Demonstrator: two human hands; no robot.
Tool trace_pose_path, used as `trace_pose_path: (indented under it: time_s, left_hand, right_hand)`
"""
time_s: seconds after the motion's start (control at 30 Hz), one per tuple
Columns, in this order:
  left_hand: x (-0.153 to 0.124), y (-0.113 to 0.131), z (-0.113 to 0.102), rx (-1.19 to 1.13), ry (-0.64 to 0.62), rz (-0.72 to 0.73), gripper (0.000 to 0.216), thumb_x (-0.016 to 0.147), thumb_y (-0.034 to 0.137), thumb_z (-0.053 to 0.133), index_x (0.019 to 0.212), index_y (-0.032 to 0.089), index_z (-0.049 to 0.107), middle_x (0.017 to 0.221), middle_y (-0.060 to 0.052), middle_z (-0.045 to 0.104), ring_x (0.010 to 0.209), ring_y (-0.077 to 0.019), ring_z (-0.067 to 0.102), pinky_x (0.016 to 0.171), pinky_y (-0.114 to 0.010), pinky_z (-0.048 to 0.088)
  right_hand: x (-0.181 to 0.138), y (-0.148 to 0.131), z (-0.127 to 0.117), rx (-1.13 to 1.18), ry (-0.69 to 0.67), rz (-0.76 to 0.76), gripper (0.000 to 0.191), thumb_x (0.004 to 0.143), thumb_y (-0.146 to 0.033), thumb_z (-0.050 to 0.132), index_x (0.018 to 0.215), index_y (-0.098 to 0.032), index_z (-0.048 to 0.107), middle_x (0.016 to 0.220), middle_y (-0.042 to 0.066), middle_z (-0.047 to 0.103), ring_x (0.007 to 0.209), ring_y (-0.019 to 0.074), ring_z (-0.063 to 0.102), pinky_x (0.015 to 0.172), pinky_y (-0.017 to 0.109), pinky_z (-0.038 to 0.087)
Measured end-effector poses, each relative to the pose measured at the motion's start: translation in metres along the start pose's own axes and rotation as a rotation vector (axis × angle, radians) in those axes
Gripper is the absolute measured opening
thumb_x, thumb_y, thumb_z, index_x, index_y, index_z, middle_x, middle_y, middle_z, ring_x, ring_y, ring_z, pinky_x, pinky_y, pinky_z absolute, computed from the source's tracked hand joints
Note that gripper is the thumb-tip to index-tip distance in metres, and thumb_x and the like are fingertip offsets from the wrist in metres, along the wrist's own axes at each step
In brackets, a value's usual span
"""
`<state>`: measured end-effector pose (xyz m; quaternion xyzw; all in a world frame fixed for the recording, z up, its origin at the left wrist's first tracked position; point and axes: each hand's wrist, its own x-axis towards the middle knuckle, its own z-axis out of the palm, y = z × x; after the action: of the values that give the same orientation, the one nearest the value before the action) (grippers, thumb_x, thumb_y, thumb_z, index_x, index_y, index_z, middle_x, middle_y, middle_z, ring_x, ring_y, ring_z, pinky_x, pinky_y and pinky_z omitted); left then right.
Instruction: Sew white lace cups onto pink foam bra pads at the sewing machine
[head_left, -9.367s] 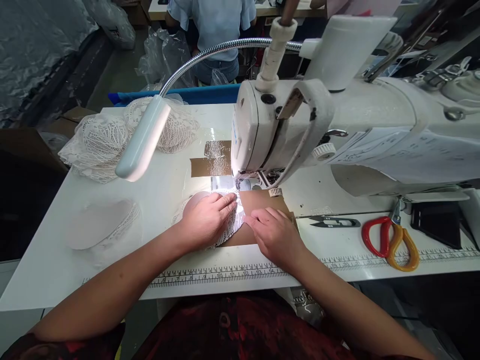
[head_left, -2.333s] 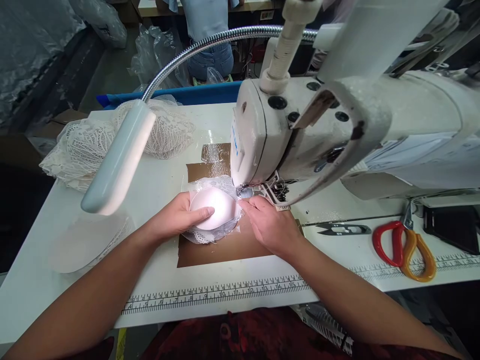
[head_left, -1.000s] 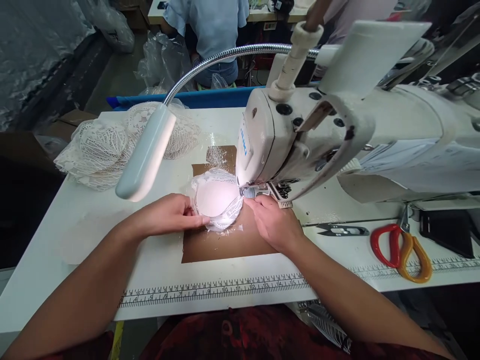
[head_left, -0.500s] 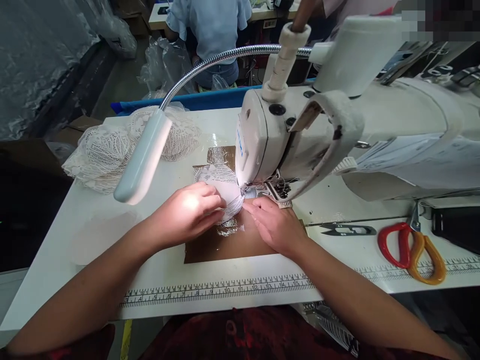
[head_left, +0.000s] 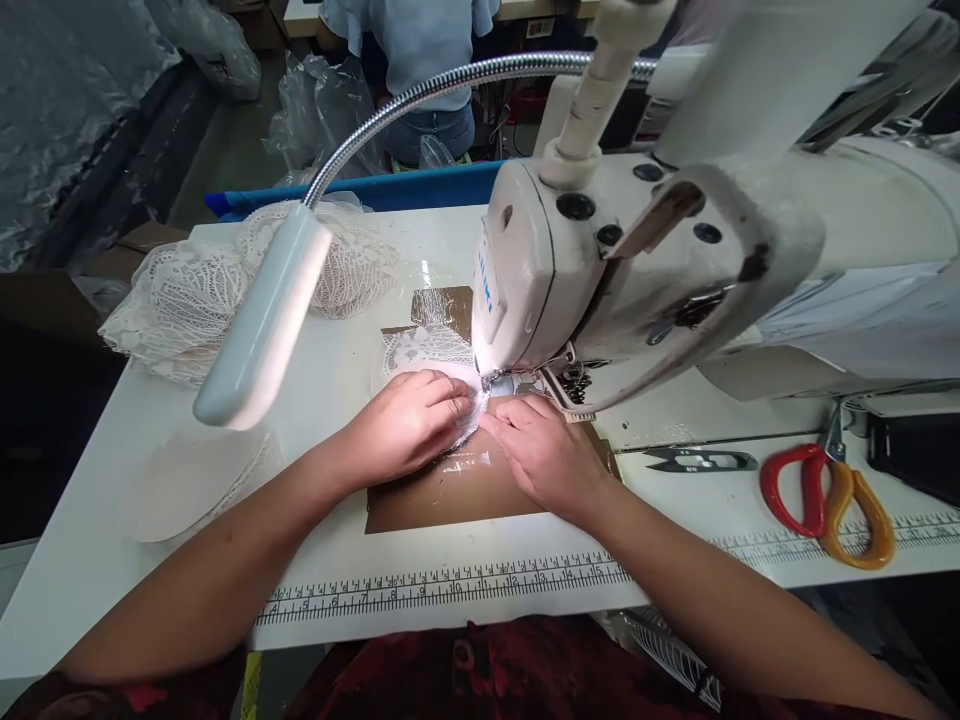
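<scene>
Near the left edge of the worktop [head_left: 330, 375], a loose pale cup [head_left: 195, 480] lies just beside the left forearm, so a careless elbow could drag it. The left hand [head_left: 409, 425], fingers bent and close together, covers most of the lace piece [head_left: 431, 345], which lies on the worktop's middle, its right side by the foot of the sewing machine [head_left: 517, 270]. The right hand [head_left: 551, 450] is narrow at the lace border; whether either hand pinches or only presses, I cannot tell. Uneven pressure could make the lace fold there, and the fingertips are near enough to be hurt. As for containers, a plastic bag [head_left: 221, 55] stands beyond the worktop's back left corner and more plastic bags [head_left: 315, 110] behind its back edge; their contents I cannot make out.
</scene>
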<state>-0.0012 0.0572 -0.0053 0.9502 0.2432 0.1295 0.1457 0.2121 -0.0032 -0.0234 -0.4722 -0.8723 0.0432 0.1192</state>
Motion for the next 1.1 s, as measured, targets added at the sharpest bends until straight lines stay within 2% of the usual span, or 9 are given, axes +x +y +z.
trace_pose_path:
  time_s: [0.1, 0.33, 0.53, 0.67, 0.93, 1.1]
  left_hand:
    - [0.001, 0.002, 0.007, 0.061, -0.010, 0.044, 0.032, 0.094, 0.026, 0.045, 0.121, 0.015, 0.057, 0.127, -0.013, 0.059, 0.114, -0.0261, 0.052, 0.094, -0.044, 0.043]
    - [0.000, 0.009, 0.013, 0.127, -0.008, 0.051, 0.033, 0.095, 0.027, 0.043, 0.119, 0.013, 0.061, 0.125, -0.014, 0.060, 0.110, -0.0257, 0.055, 0.089, -0.042, 0.045]
    - [0.002, 0.016, 0.016, 0.169, 0.015, -0.018, 0.036, 0.096, 0.027, 0.039, 0.119, 0.013, 0.062, 0.125, -0.015, 0.060, 0.104, -0.0262, 0.055, 0.081, -0.042, 0.047]
    - [0.006, 0.019, 0.018, 0.147, -0.016, -0.068, 0.038, 0.095, 0.028, 0.040, 0.122, 0.010, 0.059, 0.131, -0.014, 0.056, 0.104, -0.0273, 0.053, 0.085, -0.042, 0.047]
    - [0.013, 0.020, 0.006, 0.103, -0.036, -0.052, 0.038, 0.095, 0.026, 0.039, 0.119, 0.006, 0.060, 0.127, -0.017, 0.057, 0.098, -0.0266, 0.053, 0.088, -0.043, 0.048]
    - [0.004, 0.011, 0.002, 0.033, -0.017, -0.013, 0.034, 0.094, 0.023, 0.041, 0.120, 0.009, 0.058, 0.125, -0.018, 0.057, 0.107, -0.0263, 0.053, 0.091, -0.043, 0.048]
  right_hand:
    - [-0.003, -0.001, -0.001, -0.024, 0.003, -0.002, 0.038, 0.080, -0.006, 0.045, 0.113, -0.015, 0.063, 0.093, 0.007, 0.064, 0.089, 0.0202, 0.047, 0.069, 0.030, 0.032]
    - [-0.006, -0.004, -0.004, -0.054, -0.038, 0.070, 0.036, 0.081, -0.007, 0.045, 0.109, -0.018, 0.064, 0.089, 0.006, 0.061, 0.080, 0.0183, 0.046, 0.063, 0.029, 0.027]
    - [-0.005, -0.004, -0.003, -0.074, -0.028, 0.088, 0.034, 0.083, -0.009, 0.045, 0.108, -0.020, 0.065, 0.085, 0.005, 0.060, 0.078, 0.0185, 0.044, 0.062, 0.029, 0.025]
    - [-0.004, -0.001, -0.002, -0.081, -0.009, 0.111, 0.035, 0.084, -0.011, 0.046, 0.112, -0.020, 0.064, 0.085, 0.005, 0.061, 0.079, 0.0190, 0.045, 0.060, 0.030, 0.024]
    - [0.001, -0.001, -0.005, -0.078, -0.039, 0.192, 0.040, 0.084, -0.014, 0.048, 0.120, -0.023, 0.060, 0.089, 0.004, 0.062, 0.078, 0.0194, 0.046, 0.062, 0.031, 0.026]
    - [-0.001, 0.000, -0.007, -0.054, -0.039, 0.205, 0.041, 0.085, -0.012, 0.044, 0.122, -0.024, 0.059, 0.090, 0.004, 0.061, 0.078, 0.0188, 0.046, 0.061, 0.030, 0.025]
